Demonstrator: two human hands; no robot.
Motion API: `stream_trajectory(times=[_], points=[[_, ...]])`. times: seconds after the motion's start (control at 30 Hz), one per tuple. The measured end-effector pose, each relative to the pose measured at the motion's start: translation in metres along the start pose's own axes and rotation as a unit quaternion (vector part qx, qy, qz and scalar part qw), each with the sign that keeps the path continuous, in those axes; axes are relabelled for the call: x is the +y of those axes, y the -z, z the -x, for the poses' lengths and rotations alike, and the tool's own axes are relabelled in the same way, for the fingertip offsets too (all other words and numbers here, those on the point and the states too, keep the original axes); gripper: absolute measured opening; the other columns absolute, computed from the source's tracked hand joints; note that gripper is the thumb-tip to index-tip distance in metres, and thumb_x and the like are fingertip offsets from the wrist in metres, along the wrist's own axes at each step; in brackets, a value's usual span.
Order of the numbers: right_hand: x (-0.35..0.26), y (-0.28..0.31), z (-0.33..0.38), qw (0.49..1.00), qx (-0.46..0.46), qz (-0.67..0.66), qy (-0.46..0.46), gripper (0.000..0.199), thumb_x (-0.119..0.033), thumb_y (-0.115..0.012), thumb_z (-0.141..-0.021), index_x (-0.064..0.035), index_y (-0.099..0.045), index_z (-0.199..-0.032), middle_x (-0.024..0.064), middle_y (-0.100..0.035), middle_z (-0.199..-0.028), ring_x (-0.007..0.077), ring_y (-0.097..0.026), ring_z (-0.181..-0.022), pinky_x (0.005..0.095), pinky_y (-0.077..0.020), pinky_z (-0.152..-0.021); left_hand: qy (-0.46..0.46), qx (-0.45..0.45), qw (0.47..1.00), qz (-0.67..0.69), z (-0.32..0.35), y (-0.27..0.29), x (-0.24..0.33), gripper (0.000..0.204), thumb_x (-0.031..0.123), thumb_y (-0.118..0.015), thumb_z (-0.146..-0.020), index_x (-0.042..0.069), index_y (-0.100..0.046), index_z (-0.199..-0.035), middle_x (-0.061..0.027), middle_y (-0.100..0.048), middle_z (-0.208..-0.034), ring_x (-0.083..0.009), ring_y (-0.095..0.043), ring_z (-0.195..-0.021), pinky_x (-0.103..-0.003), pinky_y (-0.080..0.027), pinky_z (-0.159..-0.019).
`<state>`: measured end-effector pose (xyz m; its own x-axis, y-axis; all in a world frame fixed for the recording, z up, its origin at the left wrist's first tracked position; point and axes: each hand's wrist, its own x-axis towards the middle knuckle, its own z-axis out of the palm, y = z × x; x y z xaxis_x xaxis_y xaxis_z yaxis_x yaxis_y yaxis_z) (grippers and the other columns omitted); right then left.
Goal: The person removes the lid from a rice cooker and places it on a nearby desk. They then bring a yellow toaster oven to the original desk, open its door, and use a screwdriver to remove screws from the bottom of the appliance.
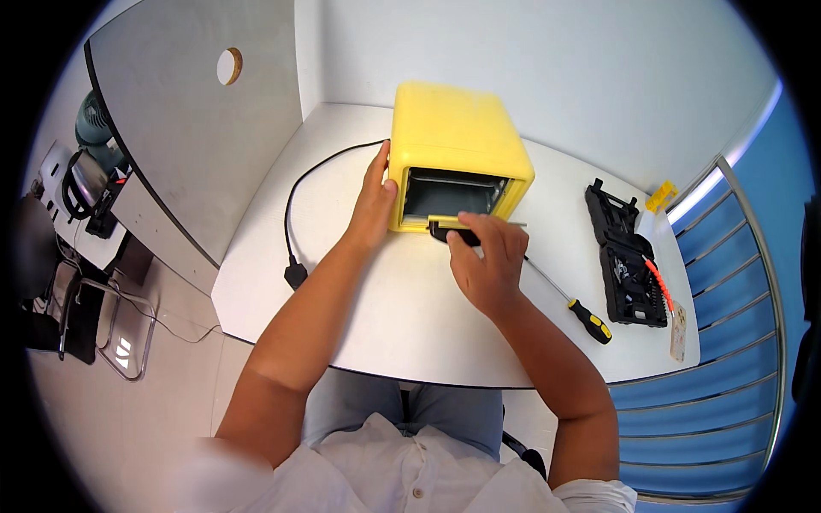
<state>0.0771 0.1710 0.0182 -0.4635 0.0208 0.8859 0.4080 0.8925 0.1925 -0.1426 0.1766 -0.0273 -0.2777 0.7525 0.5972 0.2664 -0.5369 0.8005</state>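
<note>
Yellow toaster oven [462,128] on table [410,329], front open.
Left hand [374,205] flat against its side, right hand [489,261] pinching black door handle [443,233]; likely stiff, slick: brace both sides.

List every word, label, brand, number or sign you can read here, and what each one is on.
No text can be read in this picture.
Small yellow item by the wall: dark marks, too small to read.
Pale card at the table's right: tiny marks, too small to make out.
Yellow oven: no lettering I can make out.
Screwdriver: none legible.
</note>
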Motion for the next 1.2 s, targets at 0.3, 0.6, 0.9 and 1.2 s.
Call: stream_trajectory(times=[0.3, 0.6, 0.9, 1.2], points=[[-0.023, 0.025, 0.031, 0.996, -0.063, -0.035, 0.042, 0.026, -0.015, -0.066, -0.074, -0.0152, -0.065, -0.1, -0.001, -0.057, -0.095, 0.0167, -0.05, -0.088, 0.0344, -0.0357, -0.076, 0.024, -0.019, 0.999, -0.027, 0.003, 0.003, 0.007, 0.096, 0.067, -0.05, -0.086, 0.01, -0.011, -0.152, -0.0186, -0.022, -0.15, -0.0297, -0.026, -0.139, -0.039, -0.035, -0.106], [-0.022, 0.021, 0.036, 0.978, -0.182, -0.086, 0.044, 0.02, -0.015, -0.065, -0.073, -0.0132, -0.066, -0.093, -0.0015, -0.048, -0.078, 0.0154, -0.046, -0.074, 0.0283, -0.0339, -0.06, 0.026, -0.014, 0.998, -0.047, 0.002, 0.001, 0.003, 0.094, 0.062, -0.053, -0.087, 0.008, -0.011, -0.152, -0.0196, -0.022, -0.151, -0.0306, -0.022, -0.141, -0.041, -0.024, -0.113], [-0.01, 0.03, 0.032, 0.939, -0.258, -0.228, -0.012, 0.025, -0.015, -0.072, -0.07, -0.0118, -0.066, -0.094, 0.0019, -0.053, -0.079, 0.0205, -0.05, -0.074, 0.0331, -0.0422, -0.064, 0.027, -0.019, 0.999, -0.021, 0.002, 0.001, -0.006, 0.086, 0.054, -0.051, -0.091, 0.009, -0.011, -0.152, -0.0196, -0.022, -0.151, -0.0313, -0.023, -0.141, -0.04, -0.023, -0.113], [0.051, 0.034, 0.035, 0.795, -0.061, -0.339, -0.5, 0.028, -0.021, -0.047, -0.098, -0.0014, -0.058, -0.115, 0.0013, -0.058, -0.098, 0.0105, -0.053, -0.092, 0.0247, -0.0423, -0.082, 0.055, 0.0, 0.994, -0.094, 0.004, -0.002, 0.001, 0.089, 0.062, -0.046, -0.09, 0.01, -0.007, -0.152, -0.0192, -0.018, -0.153, -0.0312, -0.018, -0.143, -0.04, -0.02, -0.114]])
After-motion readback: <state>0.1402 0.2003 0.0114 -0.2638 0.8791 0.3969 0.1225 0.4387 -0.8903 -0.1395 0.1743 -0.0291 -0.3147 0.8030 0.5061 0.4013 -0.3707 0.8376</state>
